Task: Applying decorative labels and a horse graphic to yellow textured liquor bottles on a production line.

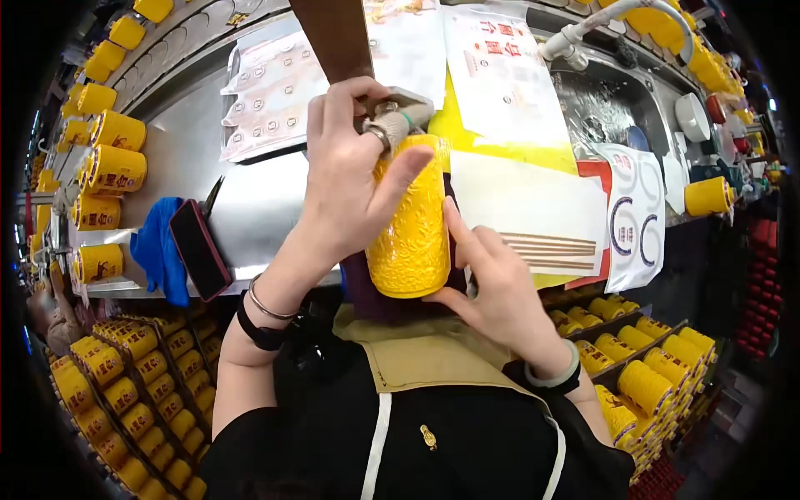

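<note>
At the bottom of the frame is a tan apron point(433, 362) with pale straps over a black top point(333, 450). The left hand point(346, 167) comes up to the centre, a bangle point(271, 302) and a black band at its wrist; the right hand point(504, 283) comes in from the lower right.

Between them, mid-frame, a yellow cylinder point(410, 225) with a raised pattern stands slightly tilted. The right hand is clamped on its lower part, thumb at the base and fingers along the right side. The left thumb crosses its upper part; the other fingers curl near a pale piece point(393, 127) with a green line, and I cannot tell how firmly they close.

Left of centre, a phone point(200, 248) lies against a blue cloth point(158, 258) on the steel table point(187, 158). Right of centre, thin brown sticks point(550, 244) lie on a white sheet point(525, 200). Racked cylinders fill the lower left point(121, 396) and lower right corners.

Farther up, a brown board point(336, 37) stands at top centre, printed sheets point(504, 79) lie beside it, and a tap point(567, 46) and sink point(600, 104) occupy the upper right.
</note>
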Available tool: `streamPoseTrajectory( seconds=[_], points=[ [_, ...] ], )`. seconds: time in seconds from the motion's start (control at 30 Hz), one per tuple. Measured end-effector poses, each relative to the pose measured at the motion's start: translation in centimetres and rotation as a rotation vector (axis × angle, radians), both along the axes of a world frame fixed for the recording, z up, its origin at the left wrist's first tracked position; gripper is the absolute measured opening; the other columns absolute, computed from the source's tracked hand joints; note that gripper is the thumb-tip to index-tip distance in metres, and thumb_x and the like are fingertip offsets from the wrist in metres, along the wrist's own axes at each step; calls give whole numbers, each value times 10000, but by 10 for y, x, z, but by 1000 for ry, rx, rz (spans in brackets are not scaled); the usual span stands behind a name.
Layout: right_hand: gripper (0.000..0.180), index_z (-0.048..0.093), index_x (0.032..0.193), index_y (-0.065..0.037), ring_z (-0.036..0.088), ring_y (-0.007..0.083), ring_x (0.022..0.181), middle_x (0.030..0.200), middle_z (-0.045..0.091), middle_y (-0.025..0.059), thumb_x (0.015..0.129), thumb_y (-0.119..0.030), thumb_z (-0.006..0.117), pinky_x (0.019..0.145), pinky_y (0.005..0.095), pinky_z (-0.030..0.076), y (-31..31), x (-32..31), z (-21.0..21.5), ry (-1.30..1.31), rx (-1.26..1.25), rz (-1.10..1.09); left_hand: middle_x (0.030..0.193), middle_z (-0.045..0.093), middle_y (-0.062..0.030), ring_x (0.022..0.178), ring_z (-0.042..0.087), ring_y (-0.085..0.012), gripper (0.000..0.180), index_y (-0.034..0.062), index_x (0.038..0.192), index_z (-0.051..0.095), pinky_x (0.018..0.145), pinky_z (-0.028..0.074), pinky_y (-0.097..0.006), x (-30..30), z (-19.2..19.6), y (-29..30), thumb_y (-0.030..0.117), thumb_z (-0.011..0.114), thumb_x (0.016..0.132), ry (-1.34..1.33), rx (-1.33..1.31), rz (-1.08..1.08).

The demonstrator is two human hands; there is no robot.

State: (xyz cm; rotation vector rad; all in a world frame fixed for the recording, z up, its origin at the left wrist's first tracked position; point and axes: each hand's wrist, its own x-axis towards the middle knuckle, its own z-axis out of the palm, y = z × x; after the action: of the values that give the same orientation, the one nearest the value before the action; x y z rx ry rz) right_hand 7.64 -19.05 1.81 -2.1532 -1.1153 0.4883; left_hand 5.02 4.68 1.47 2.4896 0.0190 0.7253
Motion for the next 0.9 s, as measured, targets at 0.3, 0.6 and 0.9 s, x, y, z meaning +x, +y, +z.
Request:
streamPoseTrajectory(
  seconds=[0.3, 0.6, 0.9],
  points=[
    [257, 679, 999, -8, 694, 327, 789, 850, 711, 171, 878, -208, 786, 736, 416, 538, -44, 51, -44, -42, -225, -470, 1441, 317, -190, 1363, 388, -336, 1162, -73, 1569, 224, 1171, 322, -449, -93, -52, -35, 644, 745, 818, 70, -579, -13],
    [222, 676, 927, 5, 706, 389, 816, 835, 719, 197, 859, -178, 782, 741, 460, 544, -44, 55, -51, -93, -270, -462, 1519, 308, -218, 1412, 371, -377, 1255, -70, 1556, 275, 1186, 329, -466, -120, -60, -63, 390, 985, 630, 72, -422, 56],
    [244, 693, 932, -2, 711, 356, 782, 795, 717, 178, 853, -208, 797, 740, 432, 545, -40, 53, -47, -69, -320, -472, 1478, 355, -200, 1366, 414, -372, 1110, -40, 1516, 357, 1153, 381, -449, -108, -57, -81, 208, 984, 635, -15, -413, 163]
  ],
)
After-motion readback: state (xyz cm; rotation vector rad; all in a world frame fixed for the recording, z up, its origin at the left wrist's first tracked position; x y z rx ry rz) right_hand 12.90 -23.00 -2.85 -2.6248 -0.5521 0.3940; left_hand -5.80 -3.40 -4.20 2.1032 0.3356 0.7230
